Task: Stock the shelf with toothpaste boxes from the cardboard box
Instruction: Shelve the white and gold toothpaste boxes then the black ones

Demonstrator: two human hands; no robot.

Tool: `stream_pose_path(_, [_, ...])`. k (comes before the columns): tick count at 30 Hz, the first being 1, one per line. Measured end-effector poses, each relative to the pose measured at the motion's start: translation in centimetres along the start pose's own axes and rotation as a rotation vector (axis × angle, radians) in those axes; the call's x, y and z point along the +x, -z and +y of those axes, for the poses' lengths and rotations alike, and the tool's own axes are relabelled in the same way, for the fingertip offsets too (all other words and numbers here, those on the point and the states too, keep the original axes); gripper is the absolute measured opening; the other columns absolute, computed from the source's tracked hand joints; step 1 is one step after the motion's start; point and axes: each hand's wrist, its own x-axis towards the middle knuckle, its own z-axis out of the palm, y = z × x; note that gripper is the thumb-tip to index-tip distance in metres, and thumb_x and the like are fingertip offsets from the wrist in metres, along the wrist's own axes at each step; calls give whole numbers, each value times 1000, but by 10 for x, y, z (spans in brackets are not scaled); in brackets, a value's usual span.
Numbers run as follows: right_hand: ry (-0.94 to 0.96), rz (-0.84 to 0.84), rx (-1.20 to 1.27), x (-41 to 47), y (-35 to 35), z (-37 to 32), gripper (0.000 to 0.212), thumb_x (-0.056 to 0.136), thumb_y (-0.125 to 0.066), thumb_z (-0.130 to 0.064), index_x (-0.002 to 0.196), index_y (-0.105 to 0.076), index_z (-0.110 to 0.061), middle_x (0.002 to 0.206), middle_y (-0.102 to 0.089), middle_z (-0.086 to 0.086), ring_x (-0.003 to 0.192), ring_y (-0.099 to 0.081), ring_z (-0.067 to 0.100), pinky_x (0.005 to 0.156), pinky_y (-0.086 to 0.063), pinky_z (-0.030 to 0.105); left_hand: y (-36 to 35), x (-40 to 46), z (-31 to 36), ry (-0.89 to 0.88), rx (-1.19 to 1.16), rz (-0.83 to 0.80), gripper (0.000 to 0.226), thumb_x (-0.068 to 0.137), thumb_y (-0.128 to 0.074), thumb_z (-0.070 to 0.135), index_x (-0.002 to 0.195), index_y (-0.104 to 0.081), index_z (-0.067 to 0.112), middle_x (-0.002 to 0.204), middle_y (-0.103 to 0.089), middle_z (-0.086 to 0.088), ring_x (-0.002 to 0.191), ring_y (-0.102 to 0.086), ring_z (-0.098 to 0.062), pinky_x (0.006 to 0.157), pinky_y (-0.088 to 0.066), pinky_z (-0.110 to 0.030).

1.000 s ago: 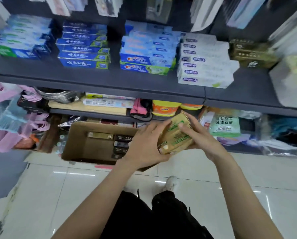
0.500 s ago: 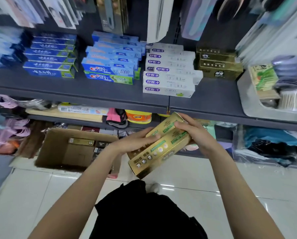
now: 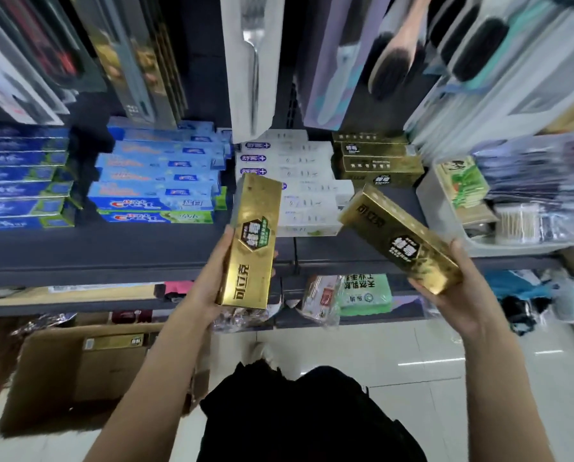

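Note:
My left hand [image 3: 212,281] grips a gold toothpaste box [image 3: 254,241] by its lower end, held nearly upright in front of the shelf edge. My right hand [image 3: 459,288] grips a second gold toothpaste box [image 3: 399,238], tilted with its far end pointing up-left toward the shelf. A stack of the same gold boxes [image 3: 377,160] sits at the back of the dark shelf [image 3: 112,251]. The cardboard box [image 3: 45,378] stands open on the floor at lower left, with one gold box [image 3: 113,342] visible inside.
White toothpaste boxes [image 3: 292,181] and blue ones [image 3: 158,181] are stacked left of the gold stack. A grey tray [image 3: 445,215] with cotton swabs sits at the shelf's right. Packaged brushes and cutlery hang above. A lower shelf holds assorted goods; pale floor tiles lie below.
The two gold boxes, held together in both hands before, are now separated, one in each hand, and raised to shelf height. The view has tilted up toward the shelf.

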Motion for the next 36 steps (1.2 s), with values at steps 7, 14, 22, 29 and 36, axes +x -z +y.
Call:
stream_pose_path(7, [87,140,-55,29,8,-4,83,55,-84,-51,121,-56,-9,118,-65,13,107,-64,25,68,-59,35,-27,21,3,-47,-8,23,75,70,-47,69,119,-61,14,104,-71,-12,75,-70,-24,66,-56,-35])
stream_pose_path(14, [469,396,-594,107,12,-77,32,64,-74,-53,80,-67,-27,87,-71,-5,93,-68,23,87,-53,51,-58,33,-14,-88,38,172,65,72,-45,62,114,-62,15,92,-74,-11,76,-72,-24,62,-57,-31])
stream_pose_path(22, [641,237,-957,178,-25,-96,40,93,-53,-41,110,-53,-4,110,-60,18,104,-54,33,87,-40,39,-105,41,-31,-130,32,248,70,73,-42,66,122,-60,18,105,-72,-9,92,-70,-27,81,-52,-41])
stream_pose_path(29, [570,207,-775,196,-24,-96,42,93,-53,-36,120,-50,-4,120,-58,18,116,-52,32,101,-38,43,-123,33,-49,-137,32,290,77,68,-46,69,125,-58,19,110,-71,-8,99,-68,-28,89,-50,-45])
stream_pose_path(36, [495,160,-1367,198,-24,-83,54,100,-26,-42,146,-29,-13,157,-19,14,147,-1,31,115,2,53,-125,27,-47,-136,7,314,74,71,-46,65,125,-59,17,109,-71,-9,99,-68,-28,83,-53,-41])
